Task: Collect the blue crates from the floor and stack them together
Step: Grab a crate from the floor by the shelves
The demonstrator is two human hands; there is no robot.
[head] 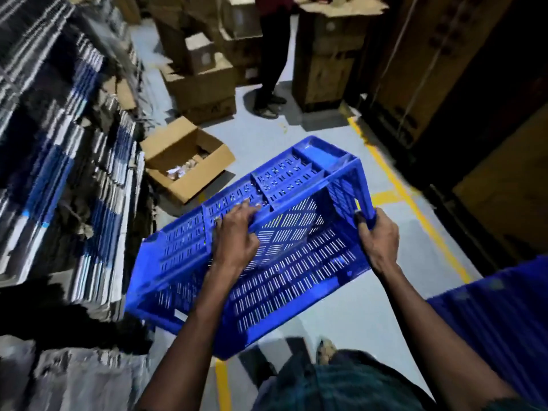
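Crate (267, 241): blue, slotted, held tilted above the floor (341, 310), opening turned toward the wearer.
Left hand (237, 232): gripped the crate's upper long rim, fingers (249, 207) curled over the edge onto the outer wall.
Right hand (378, 237): clenched round the rim of the right end wall, thumb on the near side.
Second blue mass (501, 318): lower right, blurred; possibly more crates, not made out for certain.
Floor: grey, marked with yellow lines (415, 203).
Open carton (189, 161): on the floor just beyond the crate's far-left corner, flaps up, small pale items inside.
Stacked flat bundles (59, 161): blue, white and grey, along the left side.
Other cartons (201, 84): piled further back.
Standing person's legs (272, 63): dark trousers, beside a tall brown box (323, 60).
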